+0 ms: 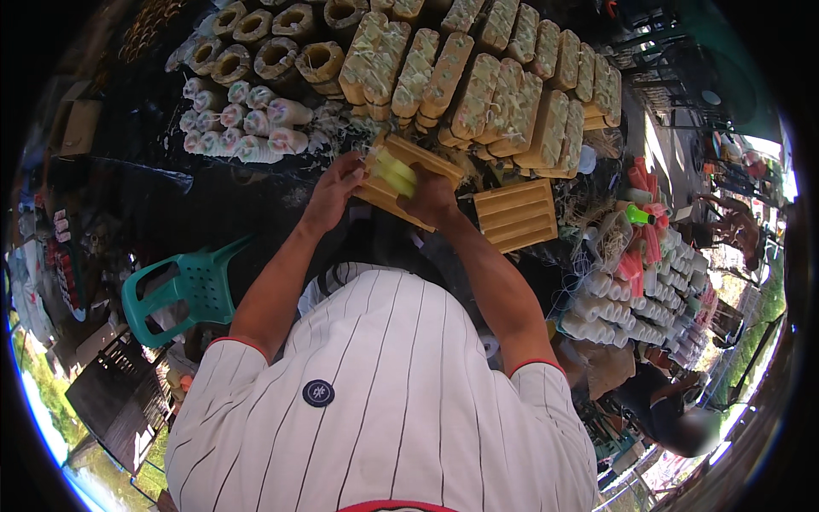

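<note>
A tan grooved block (pixel 437 160), seemingly wooden, lies on the work surface in front of me. Over it, blurred by motion, is a bright yellow-green piece (pixel 394 173) whose exact kind I cannot make out. My right hand (pixel 429 194) is closed round the right end of that piece. At the block's left edge is my left hand (pixel 335 189), its fingers curled with thumb and forefinger close together; what they pinch, if anything, is hidden. A second grooved block (pixel 516 215) rests to the right, grooves up.
Tan blocks (pixel 512 94) stand in rows behind my hands. Hollow brown tubes (pixel 275 56) and white-wrapped cylinders (pixel 256 124) are stacked at the far left. A green plastic chair (pixel 189 290) is at left. White rolls (pixel 601 307) and a bent-over person (pixel 665 401) are at right.
</note>
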A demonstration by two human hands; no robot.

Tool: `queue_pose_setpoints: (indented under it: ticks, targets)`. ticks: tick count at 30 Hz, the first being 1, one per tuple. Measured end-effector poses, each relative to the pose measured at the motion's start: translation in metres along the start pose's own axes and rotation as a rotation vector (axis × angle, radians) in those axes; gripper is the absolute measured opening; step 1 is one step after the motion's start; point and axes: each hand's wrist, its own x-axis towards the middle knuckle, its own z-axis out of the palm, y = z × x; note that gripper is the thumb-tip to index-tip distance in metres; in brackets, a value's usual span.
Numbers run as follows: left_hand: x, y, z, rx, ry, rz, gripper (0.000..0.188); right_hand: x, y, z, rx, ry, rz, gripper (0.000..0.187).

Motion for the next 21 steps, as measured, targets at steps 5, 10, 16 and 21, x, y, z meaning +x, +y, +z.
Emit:
queue_pose_setpoints:
  ticks: [5,10,16,21]
  targets:
    - [-0.037,-0.017,0.054,0.448,-0.191,0.078,0.085,-0.015,-0.038,-0.024,0.869,0.019,0.020,0.049]
    - [-0.052,-0.006,0.082,0.545,-0.171,-0.052,0.073,-0.030,-0.055,-0.020,1.392,0.055,0.186,0.040]
    - [-0.062,-0.001,0.076,1.235,-0.172,-0.023,0.056,-0.025,-0.032,-0.015,1.517,0.268,0.241,0.032]
    - [-0.066,-0.008,0.087,1.020,-0.241,-0.262,0.047,-0.033,-0.011,0.017,1.375,0.412,0.201,0.028]
